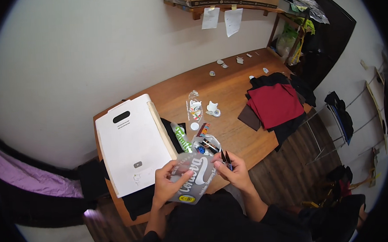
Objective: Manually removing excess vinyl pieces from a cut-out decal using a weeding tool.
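My left hand [165, 183] is closed on the left side of a clear transfer film [196, 178] with white curved lettering and a small yellow oval near its lower edge. My right hand [235, 173] pinches the film's right edge. Tucked in the same hand is a pair of small dark scissors [227, 157], blades pointing up and away from me. The grip on the scissors' handles is mostly hidden by the fingers. Both hands are held in front of my body, over the table's near edge.
A large white flat machine [136, 146] with a dark handle slot stands at left on the wooden table [166, 89]. Beyond the film sits a white container [218, 142] of small tools. Cut stickers [212, 107] lie mid-table; folded garments [276, 105] are piled at right.
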The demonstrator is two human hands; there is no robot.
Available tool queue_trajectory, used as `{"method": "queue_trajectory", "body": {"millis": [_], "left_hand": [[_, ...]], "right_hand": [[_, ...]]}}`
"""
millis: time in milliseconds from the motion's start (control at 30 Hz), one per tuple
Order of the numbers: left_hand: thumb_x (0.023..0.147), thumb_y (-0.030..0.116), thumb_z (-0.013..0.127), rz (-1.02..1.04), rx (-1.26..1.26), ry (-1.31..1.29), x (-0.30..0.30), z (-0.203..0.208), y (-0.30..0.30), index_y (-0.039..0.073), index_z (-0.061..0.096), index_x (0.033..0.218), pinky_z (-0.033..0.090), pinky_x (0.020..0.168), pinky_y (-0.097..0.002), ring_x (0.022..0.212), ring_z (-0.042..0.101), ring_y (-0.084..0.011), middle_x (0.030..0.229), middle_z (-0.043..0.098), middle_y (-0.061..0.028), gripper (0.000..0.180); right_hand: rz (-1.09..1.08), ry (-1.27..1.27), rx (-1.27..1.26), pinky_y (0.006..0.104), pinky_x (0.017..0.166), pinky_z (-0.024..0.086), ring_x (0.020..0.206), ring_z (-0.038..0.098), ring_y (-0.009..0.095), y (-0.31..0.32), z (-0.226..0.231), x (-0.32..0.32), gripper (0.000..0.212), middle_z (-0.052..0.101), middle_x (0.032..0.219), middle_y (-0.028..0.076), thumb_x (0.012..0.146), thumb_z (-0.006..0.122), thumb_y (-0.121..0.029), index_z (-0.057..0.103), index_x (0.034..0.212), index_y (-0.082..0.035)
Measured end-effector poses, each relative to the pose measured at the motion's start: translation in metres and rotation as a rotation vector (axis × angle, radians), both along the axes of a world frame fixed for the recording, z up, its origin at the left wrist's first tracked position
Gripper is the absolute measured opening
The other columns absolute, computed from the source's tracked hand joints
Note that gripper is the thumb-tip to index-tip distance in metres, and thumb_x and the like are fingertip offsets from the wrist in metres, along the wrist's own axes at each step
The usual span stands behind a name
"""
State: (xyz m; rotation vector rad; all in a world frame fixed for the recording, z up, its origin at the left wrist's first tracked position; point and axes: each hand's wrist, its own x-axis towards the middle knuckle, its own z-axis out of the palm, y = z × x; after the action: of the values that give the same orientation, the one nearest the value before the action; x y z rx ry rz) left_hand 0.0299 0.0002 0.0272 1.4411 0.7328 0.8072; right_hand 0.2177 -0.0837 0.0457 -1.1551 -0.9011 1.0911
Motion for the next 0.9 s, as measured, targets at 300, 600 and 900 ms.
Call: {"method": "queue_trajectory", "body": {"millis": [300, 600, 900], "left_hand": [[0.077, 0.006, 0.068, -0.166, -0.166, 0.026, -0.007, 0.005, -0.021, -0.005, 0.064, 0.092, 0.048, 0.062, -0.0205, 0.069, 0.061, -0.0089, 0.078, 0.066, -0.0077, 0.019], [0.077, 0.004, 0.067, -0.132, -0.223, -0.052, -0.01, -0.004, -0.028, -0.006, 0.064, 0.092, 0.049, 0.061, -0.0211, 0.068, 0.062, -0.0106, 0.079, 0.066, -0.0096, 0.018], [0.078, 0.003, 0.065, -0.128, -0.244, -0.034, -0.013, 0.002, -0.031, -0.007, 0.063, 0.092, 0.048, 0.061, -0.0211, 0.068, 0.061, -0.0103, 0.078, 0.066, -0.0086, 0.017]], "right_hand": [[-0.127, -0.135, 0.109, 0.013, 0.048, 0.028, 0.057, 0.042, 0.0, -0.026, -0.019, -0.024, 0.027, 0.052, 0.075, -0.002, 0.09, 0.053, -0.021, 0.053, 0.106, 0.0], [-0.272, 0.018, 0.2, 0.0136, 0.051, 0.027, 0.059, 0.034, 0.0, -0.022, -0.027, -0.056, 0.034, 0.045, 0.083, -0.003, 0.095, 0.039, -0.027, 0.04, 0.118, -0.002], [-0.32, -0.013, 0.242, 0.0191, 0.072, 0.04, 0.084, 0.048, 0.006, -0.023, -0.038, -0.062, 0.02, 0.052, 0.096, 0.006, 0.093, 0.044, -0.009, 0.039, 0.11, 0.0]]}}
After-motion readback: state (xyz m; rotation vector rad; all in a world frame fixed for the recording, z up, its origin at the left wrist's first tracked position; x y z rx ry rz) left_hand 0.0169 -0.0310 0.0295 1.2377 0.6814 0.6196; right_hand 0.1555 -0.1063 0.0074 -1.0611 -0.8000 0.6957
